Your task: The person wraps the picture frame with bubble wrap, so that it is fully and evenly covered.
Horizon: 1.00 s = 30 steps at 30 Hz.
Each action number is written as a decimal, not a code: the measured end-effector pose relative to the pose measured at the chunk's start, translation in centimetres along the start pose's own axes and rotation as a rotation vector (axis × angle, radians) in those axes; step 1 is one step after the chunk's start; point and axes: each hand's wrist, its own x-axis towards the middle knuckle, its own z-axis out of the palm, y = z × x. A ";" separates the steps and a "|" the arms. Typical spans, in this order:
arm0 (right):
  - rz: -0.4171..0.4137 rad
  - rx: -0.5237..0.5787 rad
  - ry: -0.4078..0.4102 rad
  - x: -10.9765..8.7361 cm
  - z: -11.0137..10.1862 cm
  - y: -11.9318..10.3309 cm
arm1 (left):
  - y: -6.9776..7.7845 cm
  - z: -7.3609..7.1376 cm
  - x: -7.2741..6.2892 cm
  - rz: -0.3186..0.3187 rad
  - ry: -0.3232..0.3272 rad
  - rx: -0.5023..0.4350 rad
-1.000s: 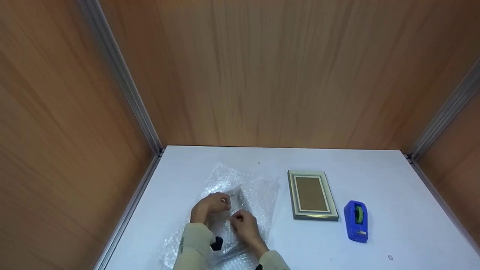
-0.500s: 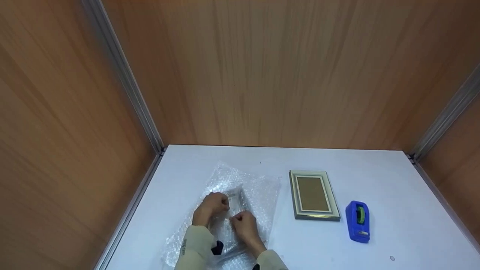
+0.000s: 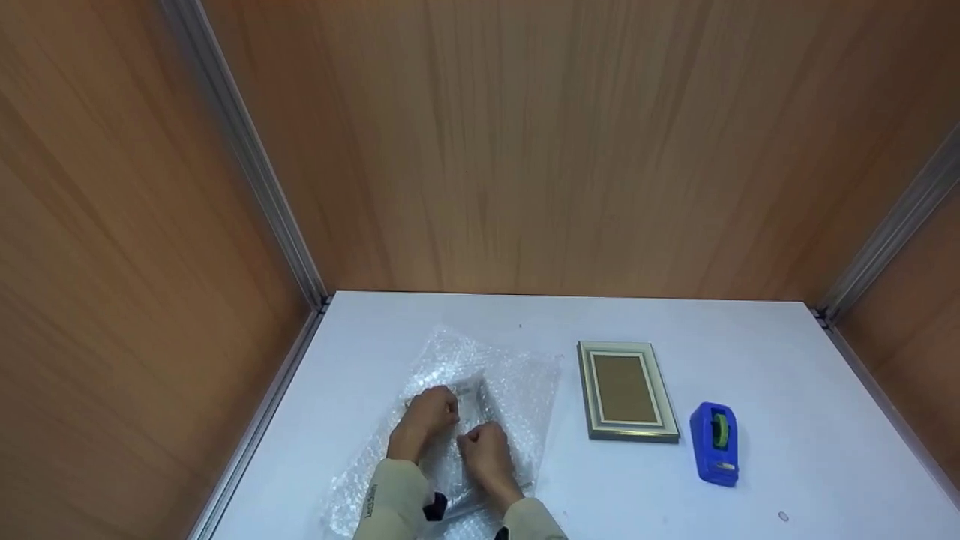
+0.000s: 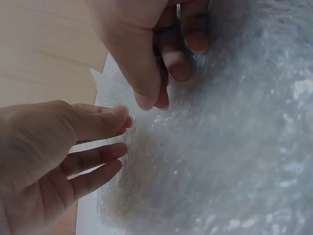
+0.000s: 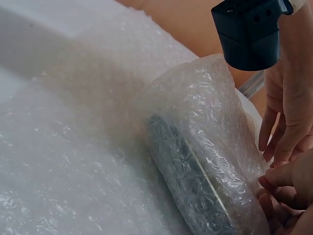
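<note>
A sheet of clear bubble wrap lies on the white table, folded over a flat object with a dark edge, likely a frame. Above the folded part, my left hand bends down with its thumb and fingertip pinching at the wrap's edge. Close beside it, my right hand also has thumb and forefinger pressed together at that edge, its other fingers lying along the wrap. The left wrist view shows both sets of fingertips nearly meeting. Whatever thin clear layer sits right between them blends into the wrap.
A picture frame with a brown centre lies right of the wrap. Farther right is a blue tape dispenser with a green roll. Wooden panels stand behind the table and at both sides.
My right hand has shifted slightly up and left, its fingers drawn in tighter. The left hand has turned a little at almost the same spot. The wrap, frame and dispenser stay put.
</note>
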 end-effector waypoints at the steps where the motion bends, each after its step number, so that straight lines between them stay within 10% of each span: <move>1: -0.008 -0.005 0.009 0.0 0.0 0.0 | 0.0 0.0 0.0 0.010 0.003 0.015; 30: -0.024 -0.071 0.042 0.0 0.3 -0.2 | 0.6 1.1 0.1 -0.047 0.006 0.142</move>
